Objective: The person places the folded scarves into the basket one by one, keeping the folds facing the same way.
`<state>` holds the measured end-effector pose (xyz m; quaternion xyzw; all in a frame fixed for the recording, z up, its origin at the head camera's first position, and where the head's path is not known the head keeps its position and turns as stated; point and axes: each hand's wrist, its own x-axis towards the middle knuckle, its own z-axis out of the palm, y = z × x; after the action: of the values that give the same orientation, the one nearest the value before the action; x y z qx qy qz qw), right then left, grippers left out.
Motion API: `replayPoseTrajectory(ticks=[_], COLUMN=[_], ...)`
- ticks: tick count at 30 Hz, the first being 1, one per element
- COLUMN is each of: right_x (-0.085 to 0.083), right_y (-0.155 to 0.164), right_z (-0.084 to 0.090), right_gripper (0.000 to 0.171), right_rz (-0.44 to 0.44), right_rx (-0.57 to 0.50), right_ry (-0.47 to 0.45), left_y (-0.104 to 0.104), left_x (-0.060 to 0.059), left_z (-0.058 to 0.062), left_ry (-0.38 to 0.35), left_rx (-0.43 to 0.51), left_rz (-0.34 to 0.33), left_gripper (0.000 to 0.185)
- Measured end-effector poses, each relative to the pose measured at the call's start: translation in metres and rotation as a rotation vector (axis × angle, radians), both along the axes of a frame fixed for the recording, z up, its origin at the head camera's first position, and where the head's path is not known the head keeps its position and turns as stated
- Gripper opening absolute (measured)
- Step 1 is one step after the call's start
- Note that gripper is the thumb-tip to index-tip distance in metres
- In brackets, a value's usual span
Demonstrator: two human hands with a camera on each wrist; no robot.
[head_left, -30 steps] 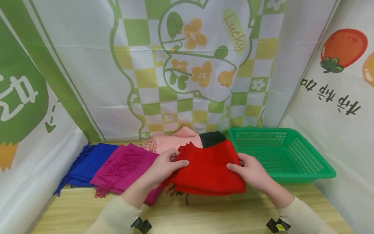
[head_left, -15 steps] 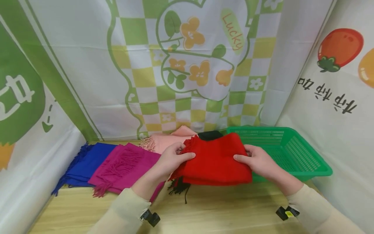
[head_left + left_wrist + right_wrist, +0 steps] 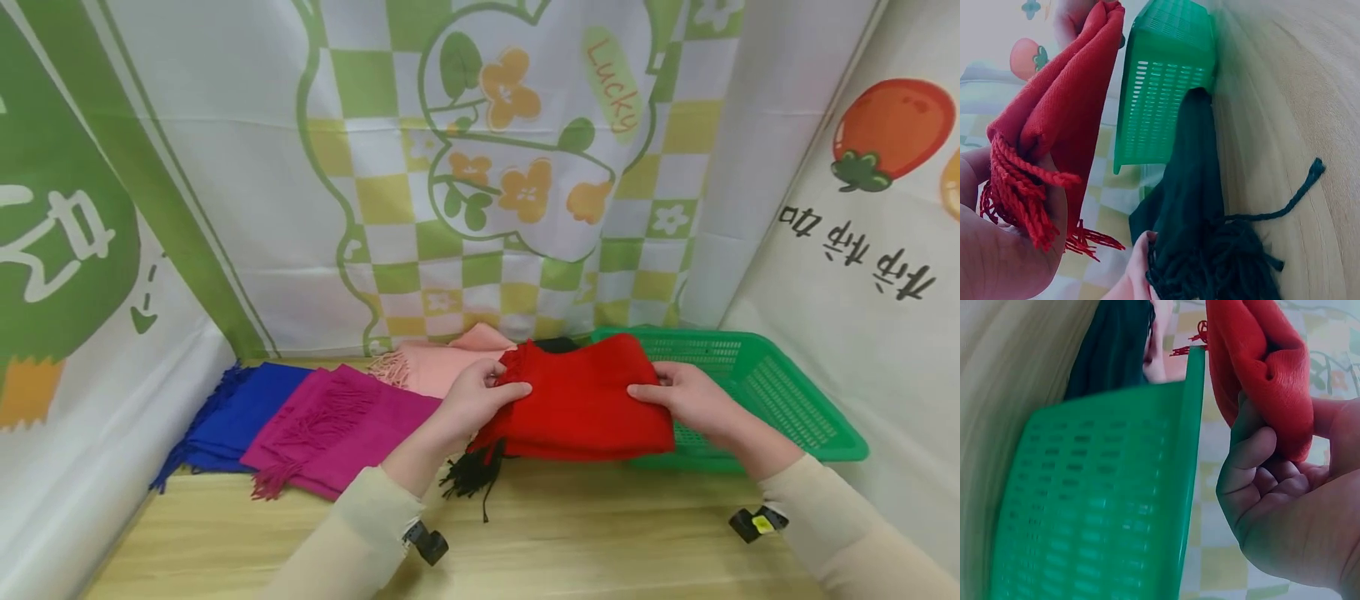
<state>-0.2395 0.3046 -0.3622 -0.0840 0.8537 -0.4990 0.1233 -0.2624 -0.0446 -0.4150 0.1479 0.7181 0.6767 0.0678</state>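
A folded red scarf with fringe hangs between both hands, raised above the table. My left hand pinches its fringed left end, thumb on top. At the other end, my right hand grips the folded edge, its fingers curled beneath in the right wrist view. Below the red scarf lies a dark green scarf, mostly hidden in the head view except its fringe. The green basket stands at the right, partly behind the right hand; in the right wrist view the red scarf is beside its rim.
A magenta scarf lies folded left of the hands, overlapping a blue scarf. A pink scarf lies at the back against the printed cloth wall. The wooden table runs along the front.
Both hands have lifted the red scarf and carried it rightward, so it now overlaps the basket's left part. More of the dark green fringe shows beneath it.
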Motion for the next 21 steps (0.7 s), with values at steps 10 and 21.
replayPoseTrajectory(ticks=[10,21], right_x=[-0.011,-0.019], right_y=[0.023,0.05], right_z=[-0.006,-0.005], right_gripper=[0.043,0.053], right_rz=[0.005,-0.01], right_rx=[0.041,0.057], right_ry=[0.011,0.013], left_y=[0.018,0.047], left_x=[-0.009,-0.02], left_z=[0.0,-0.002], left_ry=[0.02,-0.02], left_rx=[-0.093,-0.032], left_rz=[0.031,-0.002], left_gripper=[0.044,0.046])
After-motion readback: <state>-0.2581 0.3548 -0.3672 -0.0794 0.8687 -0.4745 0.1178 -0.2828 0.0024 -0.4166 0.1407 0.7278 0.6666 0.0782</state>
